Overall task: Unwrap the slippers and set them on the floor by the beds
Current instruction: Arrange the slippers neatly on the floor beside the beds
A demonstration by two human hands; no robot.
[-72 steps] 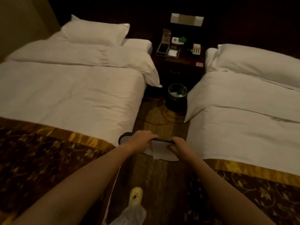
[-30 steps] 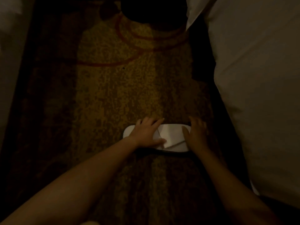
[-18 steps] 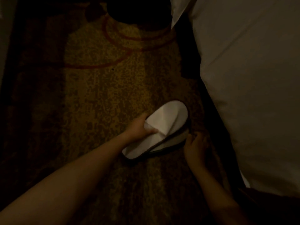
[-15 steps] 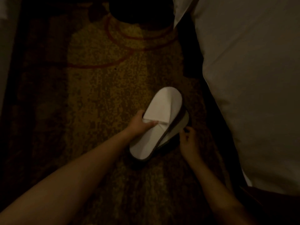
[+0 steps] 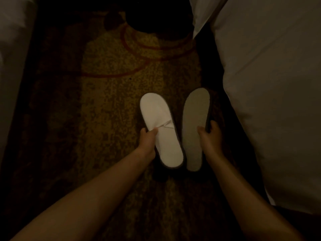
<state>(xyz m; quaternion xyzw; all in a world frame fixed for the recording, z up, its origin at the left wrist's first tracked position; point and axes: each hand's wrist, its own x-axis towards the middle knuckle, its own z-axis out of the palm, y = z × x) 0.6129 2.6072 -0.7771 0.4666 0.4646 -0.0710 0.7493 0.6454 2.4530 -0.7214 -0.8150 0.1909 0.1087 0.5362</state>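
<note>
A moment ago my two slippers were stacked; now they are apart, side by side. My left hand (image 5: pixel 147 141) grips the white slipper (image 5: pixel 160 129), soft cloth top up, on the speckled carpet (image 5: pixel 107 94). My right hand (image 5: pixel 209 136) pinches the other slipper (image 5: pixel 195 126), flat grey sole up, beside the white bed (image 5: pixel 278 84).

Two white slippers lie side by side, toes forward: left slipper (image 5: pixel 160 129) upright, right slipper (image 5: pixel 195 127) showing its plain grey sole.
</note>
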